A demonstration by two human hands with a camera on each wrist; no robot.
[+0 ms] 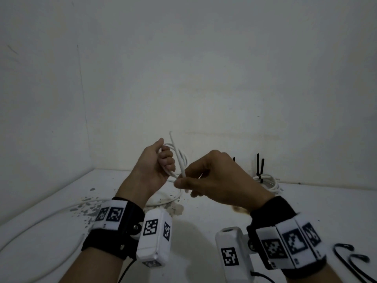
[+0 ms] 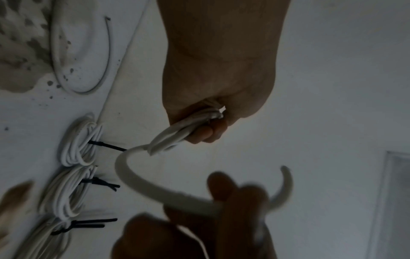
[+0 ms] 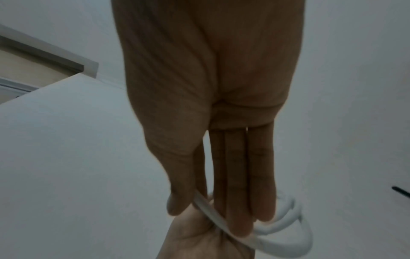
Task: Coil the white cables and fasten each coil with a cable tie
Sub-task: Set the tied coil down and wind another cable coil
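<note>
I hold a half-wound white cable [image 1: 179,158] up over the table. My left hand [image 1: 166,158] grips the bundle of loops in its fist, and the left wrist view shows the strands [image 2: 177,129] coming out between thumb and fingers. My right hand [image 1: 185,184] pinches the cable's free tail just below the coil, thumb pressed against the fingers [image 3: 235,201]. The short end [image 1: 172,139] sticks up past the left hand. Two loose black cable ties [image 1: 350,256] lie at the front right.
Three tied coils [image 2: 80,143] with black ties [image 1: 259,166] sit in a row along the back wall. Another loose white cable [image 1: 40,221] curves across the left of the stained white table [image 1: 204,211]. Walls close in behind and to the left.
</note>
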